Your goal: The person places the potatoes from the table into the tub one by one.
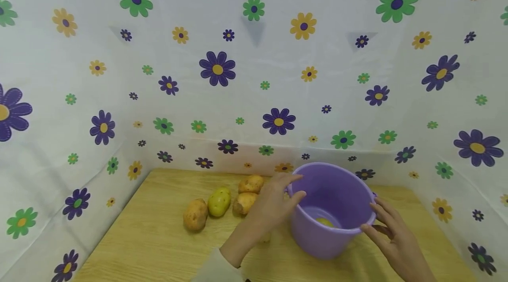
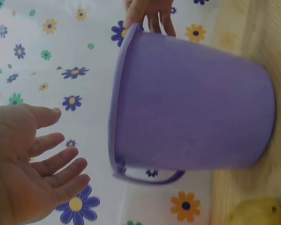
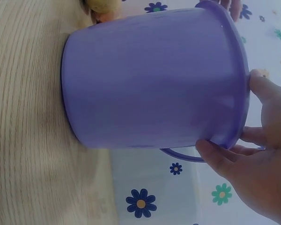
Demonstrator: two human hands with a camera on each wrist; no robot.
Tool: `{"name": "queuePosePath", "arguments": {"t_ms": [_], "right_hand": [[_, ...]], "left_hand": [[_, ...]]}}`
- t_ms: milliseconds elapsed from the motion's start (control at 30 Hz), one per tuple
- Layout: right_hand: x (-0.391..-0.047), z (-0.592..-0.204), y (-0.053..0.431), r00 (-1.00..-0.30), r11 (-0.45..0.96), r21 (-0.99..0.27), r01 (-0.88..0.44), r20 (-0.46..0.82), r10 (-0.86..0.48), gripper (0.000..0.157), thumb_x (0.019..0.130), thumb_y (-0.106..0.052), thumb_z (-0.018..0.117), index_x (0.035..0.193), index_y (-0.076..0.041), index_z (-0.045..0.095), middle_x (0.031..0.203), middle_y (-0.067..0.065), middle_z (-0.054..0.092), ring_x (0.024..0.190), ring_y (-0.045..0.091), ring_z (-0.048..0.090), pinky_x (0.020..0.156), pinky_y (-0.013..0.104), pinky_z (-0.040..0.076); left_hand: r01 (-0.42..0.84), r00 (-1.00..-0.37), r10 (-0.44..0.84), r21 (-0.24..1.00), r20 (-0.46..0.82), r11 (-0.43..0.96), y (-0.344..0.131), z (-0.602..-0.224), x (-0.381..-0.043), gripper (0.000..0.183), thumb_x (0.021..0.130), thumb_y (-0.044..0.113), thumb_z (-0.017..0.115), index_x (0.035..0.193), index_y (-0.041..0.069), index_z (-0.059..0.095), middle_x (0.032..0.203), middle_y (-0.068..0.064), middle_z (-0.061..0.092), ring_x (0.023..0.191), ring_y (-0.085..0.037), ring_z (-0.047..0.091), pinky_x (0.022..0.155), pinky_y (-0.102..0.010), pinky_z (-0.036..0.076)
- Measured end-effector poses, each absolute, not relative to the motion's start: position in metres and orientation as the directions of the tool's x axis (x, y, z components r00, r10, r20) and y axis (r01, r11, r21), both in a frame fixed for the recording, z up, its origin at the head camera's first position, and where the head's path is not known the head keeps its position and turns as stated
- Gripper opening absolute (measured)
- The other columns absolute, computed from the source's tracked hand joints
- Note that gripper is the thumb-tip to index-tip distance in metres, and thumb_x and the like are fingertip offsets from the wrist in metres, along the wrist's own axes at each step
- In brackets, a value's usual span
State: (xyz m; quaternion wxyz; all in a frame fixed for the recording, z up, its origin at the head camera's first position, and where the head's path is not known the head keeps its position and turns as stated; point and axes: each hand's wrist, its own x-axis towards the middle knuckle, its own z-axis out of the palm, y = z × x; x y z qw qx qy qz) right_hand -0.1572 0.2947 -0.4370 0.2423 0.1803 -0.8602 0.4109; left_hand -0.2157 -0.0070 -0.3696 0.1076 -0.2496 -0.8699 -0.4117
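A purple bucket (image 1: 323,242) stands upright on the wooden table, its mouth turned up towards me. Inside, on its bottom, lies a yellowish-green thing (image 1: 324,221), mostly hidden by the near rim. My right hand (image 1: 393,233) holds the bucket's rim at the right, thumb and fingers set against the edge. At the left side of the mouth is my left hand (image 1: 274,200), fingers spread; the left wrist view shows it apart from the bucket (image 2: 192,103) and holding nothing. A curved handle (image 2: 152,180) hangs along the bucket's side.
Left of the bucket lie several potatoes: a brown one (image 1: 195,215), a greenish one (image 1: 219,201) and others (image 1: 251,183) partly behind my left hand. A white flower-printed sheet (image 1: 254,96) encloses the table (image 1: 139,238) at the back and sides.
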Motion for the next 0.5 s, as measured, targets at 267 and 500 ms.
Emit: {"name": "queuePosePath", "arguments": {"t_ms": [267,500], "right_hand": [[-0.157,-0.429,0.296,-0.842,0.606,-0.631,-0.484,0.525,-0.126,0.050,0.094,0.003,0.072,0.141,0.010,0.055,0.155,0.028,0.037,0.129,-0.017,0.036,0.085,0.007,0.050],[-0.154,-0.423,0.296,-0.863,0.618,-0.641,-0.454,0.490,-0.125,0.051,0.096,-0.002,0.072,0.142,0.011,0.054,0.155,0.028,0.037,0.123,-0.020,0.039,0.084,0.008,0.051]], "left_hand": [[0.489,-0.871,0.278,0.661,0.404,0.569,-0.046,-0.383,-0.222,0.040,0.101,0.025,0.069,0.140,0.019,0.064,0.143,-0.005,0.060,0.130,-0.027,0.057,0.105,-0.052,0.050],[0.423,-0.902,0.216,0.671,0.373,0.609,-0.077,-0.400,-0.229,0.042,0.102,0.021,0.069,0.142,0.010,0.062,0.144,-0.012,0.058,0.129,-0.032,0.058,0.106,-0.050,0.050]]}}
